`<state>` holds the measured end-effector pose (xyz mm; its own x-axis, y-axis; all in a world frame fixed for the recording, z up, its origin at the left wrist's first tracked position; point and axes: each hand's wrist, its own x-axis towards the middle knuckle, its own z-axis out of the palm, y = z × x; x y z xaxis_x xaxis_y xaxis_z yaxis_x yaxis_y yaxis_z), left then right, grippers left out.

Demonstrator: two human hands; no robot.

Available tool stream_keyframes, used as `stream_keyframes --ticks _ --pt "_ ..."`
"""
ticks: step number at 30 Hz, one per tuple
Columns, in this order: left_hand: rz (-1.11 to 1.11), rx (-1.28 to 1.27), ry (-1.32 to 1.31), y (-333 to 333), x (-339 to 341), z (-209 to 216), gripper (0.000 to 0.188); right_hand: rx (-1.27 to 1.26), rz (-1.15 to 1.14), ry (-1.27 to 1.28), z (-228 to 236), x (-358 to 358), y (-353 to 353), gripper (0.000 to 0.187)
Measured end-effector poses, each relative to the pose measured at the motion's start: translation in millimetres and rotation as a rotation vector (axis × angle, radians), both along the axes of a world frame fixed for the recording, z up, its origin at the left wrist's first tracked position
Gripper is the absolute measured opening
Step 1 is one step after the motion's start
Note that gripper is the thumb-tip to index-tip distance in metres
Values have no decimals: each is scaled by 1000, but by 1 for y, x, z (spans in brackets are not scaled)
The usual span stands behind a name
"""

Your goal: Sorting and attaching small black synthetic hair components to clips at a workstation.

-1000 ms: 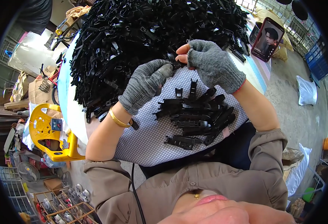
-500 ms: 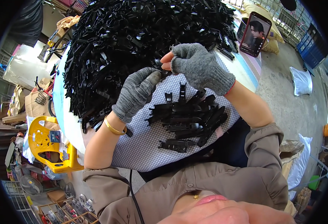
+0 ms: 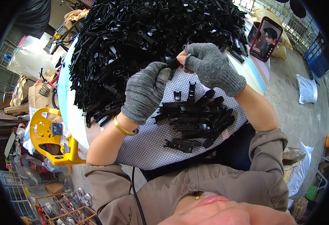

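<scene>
My two hands, in grey knitted gloves, meet over the near edge of a big pile of black plastic parts (image 3: 153, 32). A small black plastic part (image 3: 174, 64) spans the gap between them. My left hand (image 3: 145, 92) is closed round one end, its thumb lying along the near side. At the other end, the bare fingertips of my right hand (image 3: 214, 69) pinch the part. Its far details are hidden by the fingers. Closer to my body, a smaller heap of longer black plastic pieces (image 3: 194, 122) lies on a dotted grey cloth (image 3: 138, 152).
A phone (image 3: 266, 39) stands upright at the table's right side, with a dark cup (image 3: 253, 33) behind it. Left of the table is a yellow plastic chair (image 3: 44, 131). White sacks (image 3: 306, 89) lie on the floor at right. A black cable (image 3: 135, 187) hangs before my clothing.
The whole view has shifted slightly, so the table and both hands sit further right. The black part shows more plainly between my fingers. The smaller heap looks unchanged.
</scene>
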<state>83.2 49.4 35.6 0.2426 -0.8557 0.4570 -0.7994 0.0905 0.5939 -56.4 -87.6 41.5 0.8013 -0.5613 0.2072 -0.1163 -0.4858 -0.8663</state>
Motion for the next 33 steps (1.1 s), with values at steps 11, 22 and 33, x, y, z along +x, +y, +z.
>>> stream_keyframes --ticks 11,22,33 --pt "91 -74 -238 2 -8 1 18 -91 -73 -167 -16 5 -15 18" --pt "-100 179 484 1 5 6 20 518 65 -34 -7 0 -14 24" --pt "-102 65 259 -3 7 -6 18 176 16 60 -6 -1 -7 23"
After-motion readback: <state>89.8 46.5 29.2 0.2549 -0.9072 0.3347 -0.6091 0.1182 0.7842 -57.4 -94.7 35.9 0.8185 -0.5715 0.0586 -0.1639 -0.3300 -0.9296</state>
